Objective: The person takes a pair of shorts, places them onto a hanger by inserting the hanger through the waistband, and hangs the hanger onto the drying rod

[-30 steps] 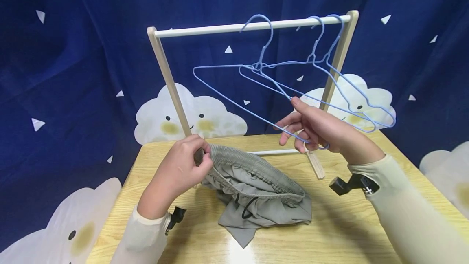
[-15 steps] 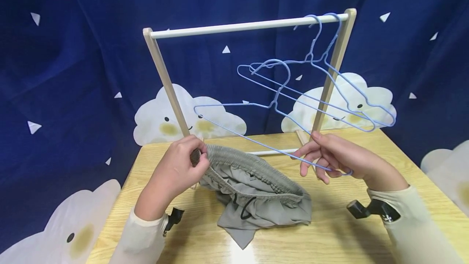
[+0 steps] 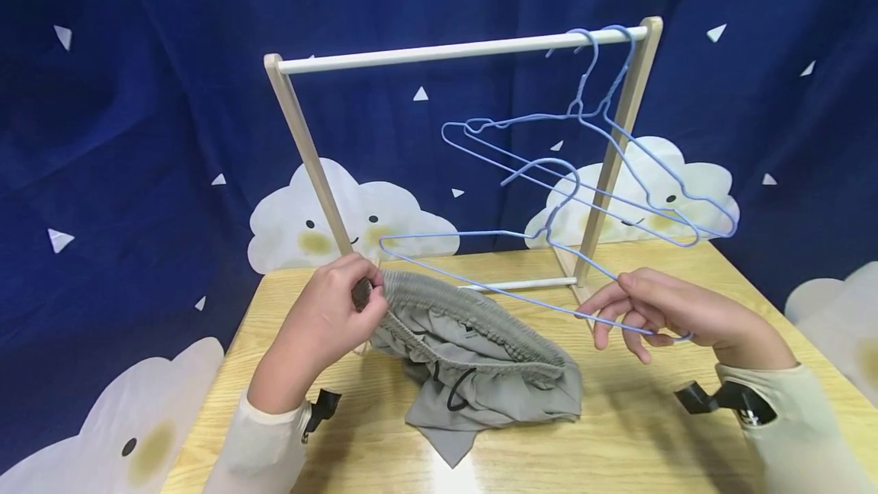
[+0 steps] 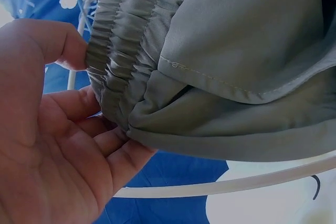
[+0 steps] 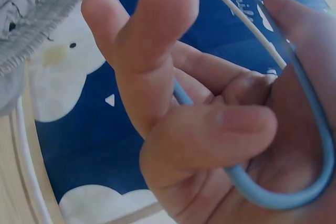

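Note:
My left hand point(image 3: 312, 334) pinches the left end of the elastic waistband point(image 3: 432, 292) of grey shorts point(image 3: 501, 402). The shorts lie bunched on the table with the waist opening facing up and a black drawstring loop point(image 3: 458, 391) at the front. In the left wrist view, the thumb and fingers grip the gathered band point(image 4: 123, 40). A blue wire hanger point(image 3: 453, 234) is held by its right end in my right hand point(image 3: 675, 315), its hook up and its left end above the shorts. The right wrist view has the hanger's rounded corner point(image 5: 278, 199) against the palm, under curled fingers.
Behind the shorts stands a wooden rack with a white top rail point(image 3: 425, 54). Two more blue hangers, one hanger point(image 3: 585, 82) beside another hanger point(image 3: 623, 78), hang at its right end. A dark blue curtain point(image 3: 171, 97) with clouds backs the wooden table point(image 3: 617, 433).
My right hand has taken the hanger away from the rail, moving it down and to the right, towards the shorts. The left hand keeps its hold on the waistband, almost still.

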A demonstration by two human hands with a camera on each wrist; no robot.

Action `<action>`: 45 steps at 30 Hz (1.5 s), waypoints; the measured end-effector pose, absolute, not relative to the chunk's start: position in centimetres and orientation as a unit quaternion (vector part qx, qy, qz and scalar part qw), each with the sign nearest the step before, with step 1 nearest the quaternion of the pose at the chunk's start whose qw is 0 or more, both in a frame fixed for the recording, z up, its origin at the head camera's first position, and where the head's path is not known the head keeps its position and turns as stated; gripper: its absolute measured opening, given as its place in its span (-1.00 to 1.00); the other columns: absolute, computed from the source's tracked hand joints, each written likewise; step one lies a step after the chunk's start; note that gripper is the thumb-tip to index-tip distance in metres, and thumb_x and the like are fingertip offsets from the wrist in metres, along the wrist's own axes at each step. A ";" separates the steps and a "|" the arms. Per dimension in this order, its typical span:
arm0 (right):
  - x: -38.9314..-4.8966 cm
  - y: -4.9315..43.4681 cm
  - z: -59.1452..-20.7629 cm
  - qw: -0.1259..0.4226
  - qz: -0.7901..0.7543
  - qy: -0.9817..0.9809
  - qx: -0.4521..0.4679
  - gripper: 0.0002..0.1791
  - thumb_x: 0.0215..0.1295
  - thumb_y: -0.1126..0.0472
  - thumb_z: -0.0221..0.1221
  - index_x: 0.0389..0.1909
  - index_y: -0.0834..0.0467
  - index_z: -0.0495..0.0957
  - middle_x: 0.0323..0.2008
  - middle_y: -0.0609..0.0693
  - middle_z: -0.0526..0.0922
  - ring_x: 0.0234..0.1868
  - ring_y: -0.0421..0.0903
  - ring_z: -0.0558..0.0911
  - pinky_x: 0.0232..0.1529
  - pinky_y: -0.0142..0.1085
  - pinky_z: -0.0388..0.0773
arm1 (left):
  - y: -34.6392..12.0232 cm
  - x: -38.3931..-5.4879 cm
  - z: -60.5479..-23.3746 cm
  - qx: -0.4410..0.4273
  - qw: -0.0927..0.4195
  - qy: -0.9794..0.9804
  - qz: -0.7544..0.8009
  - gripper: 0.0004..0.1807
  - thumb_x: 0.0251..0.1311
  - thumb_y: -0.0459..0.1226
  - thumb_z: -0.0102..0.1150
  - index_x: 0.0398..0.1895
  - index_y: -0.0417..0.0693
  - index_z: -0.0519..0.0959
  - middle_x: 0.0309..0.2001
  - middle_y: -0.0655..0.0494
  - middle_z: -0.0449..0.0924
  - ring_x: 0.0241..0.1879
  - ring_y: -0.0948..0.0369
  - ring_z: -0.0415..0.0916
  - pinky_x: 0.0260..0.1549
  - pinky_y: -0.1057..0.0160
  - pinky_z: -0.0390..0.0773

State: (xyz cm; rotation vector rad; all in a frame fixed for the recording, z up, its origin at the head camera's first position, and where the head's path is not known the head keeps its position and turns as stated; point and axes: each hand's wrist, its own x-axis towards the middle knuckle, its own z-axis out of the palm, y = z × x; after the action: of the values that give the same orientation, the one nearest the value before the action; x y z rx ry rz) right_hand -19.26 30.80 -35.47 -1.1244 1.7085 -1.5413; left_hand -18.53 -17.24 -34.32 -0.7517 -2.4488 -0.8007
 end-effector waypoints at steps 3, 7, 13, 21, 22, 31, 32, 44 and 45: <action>-19.6 31.4 -35.8 0.303 -0.591 0.608 -0.434 -0.28 0.68 0.41 -0.76 0.43 0.68 0.27 -0.02 0.43 0.69 -0.57 0.29 0.46 -0.86 -0.23 0.04 | -17.3 -18.5 -34.3 -0.272 0.227 -0.890 -0.287 -0.92 0.16 -0.39 0.23 -0.40 -0.02 0.63 -0.39 0.17 0.56 -0.45 0.26 0.44 -0.42 0.27 0.49; -19.8 32.3 -36.1 0.312 -0.592 0.591 -0.450 -0.28 0.63 0.47 -0.78 0.41 0.70 0.25 -0.01 0.44 0.68 -0.57 0.31 0.44 -0.87 -0.27 0.03 | -17.4 -18.5 -34.3 -0.270 0.224 -0.892 -0.286 -0.92 0.17 -0.39 0.23 -0.40 -0.03 0.63 -0.39 0.17 0.56 -0.45 0.26 0.45 -0.42 0.27 0.50; -19.7 33.7 -35.9 0.306 -0.559 0.628 -0.446 -0.31 0.71 0.38 -0.70 0.42 0.62 0.33 -0.04 0.40 0.71 -0.58 0.31 0.51 -0.82 -0.25 0.12 | -17.4 -18.6 -34.3 -0.266 0.224 -0.893 -0.284 -0.93 0.19 -0.38 0.22 -0.39 -0.04 0.64 -0.39 0.17 0.55 -0.45 0.26 0.44 -0.42 0.27 0.49; -19.5 34.2 -35.9 0.315 -0.538 0.651 -0.434 -0.31 0.71 0.40 -0.65 0.39 0.53 0.42 -0.07 0.39 0.73 -0.60 0.29 0.55 -0.83 -0.31 0.17 | -17.4 -18.6 -34.3 -0.267 0.224 -0.895 -0.277 -0.93 0.22 -0.36 0.21 -0.36 -0.05 0.66 -0.37 0.17 0.56 -0.43 0.22 0.46 -0.40 0.25 0.50; -19.5 34.2 -36.0 0.315 -0.538 0.651 -0.433 -0.32 0.71 0.41 -0.65 0.39 0.53 0.42 -0.07 0.40 0.73 -0.59 0.28 0.56 -0.82 -0.32 0.18 | -17.4 -18.6 -34.2 -0.268 0.224 -0.896 -0.276 -0.93 0.23 -0.35 0.22 -0.35 -0.05 0.67 -0.37 0.18 0.57 -0.43 0.24 0.46 -0.40 0.25 0.50; -19.2 33.4 -36.1 0.312 -0.529 0.670 -0.416 -0.34 0.74 0.38 -0.59 0.37 0.48 0.47 -0.11 0.38 0.74 -0.60 0.26 0.56 -0.76 -0.36 0.23 | -17.4 -18.4 -34.2 -0.312 0.188 -0.894 -0.260 -0.72 0.23 -0.32 0.20 -0.02 -0.09 0.75 -0.11 0.19 0.68 -0.26 0.25 0.53 -0.19 0.17 0.61; -19.3 33.3 -36.2 0.314 -0.531 0.666 -0.420 -0.34 0.74 0.38 -0.59 0.37 0.48 0.47 -0.11 0.39 0.74 -0.61 0.27 0.55 -0.77 -0.35 0.21 | -17.4 -18.4 -34.2 -0.321 0.184 -0.893 -0.258 -0.66 0.20 -0.34 0.18 0.02 -0.10 0.74 -0.07 0.18 0.69 -0.25 0.25 0.53 -0.17 0.17 0.61; -20.2 31.1 -37.1 0.327 -0.541 0.643 -0.432 -0.31 0.75 0.34 -0.60 0.32 0.50 0.51 -0.19 0.46 0.71 -0.66 0.20 0.61 -0.91 -0.31 0.09 | -17.0 -18.6 -34.1 -0.390 0.193 -0.864 -0.252 -0.58 0.40 -0.53 0.28 0.27 -0.12 0.65 0.05 0.06 0.77 -0.10 0.19 0.70 -0.08 0.13 0.76; -20.2 31.0 -37.2 0.327 -0.540 0.644 -0.431 -0.32 0.75 0.34 -0.60 0.32 0.52 0.50 -0.19 0.46 0.71 -0.66 0.21 0.61 -0.91 -0.31 0.09 | -17.0 -18.5 -34.1 -0.393 0.193 -0.863 -0.254 -0.56 0.40 -0.53 0.30 0.30 -0.14 0.63 0.07 0.03 0.78 -0.08 0.18 0.72 -0.06 0.13 0.77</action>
State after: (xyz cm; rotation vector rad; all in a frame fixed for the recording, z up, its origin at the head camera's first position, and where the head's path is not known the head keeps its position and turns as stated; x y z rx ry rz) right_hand -20.20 31.01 -37.18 -1.1286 1.6871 -1.4154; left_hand -18.55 -16.97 -34.11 -1.1016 -2.4201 -0.7128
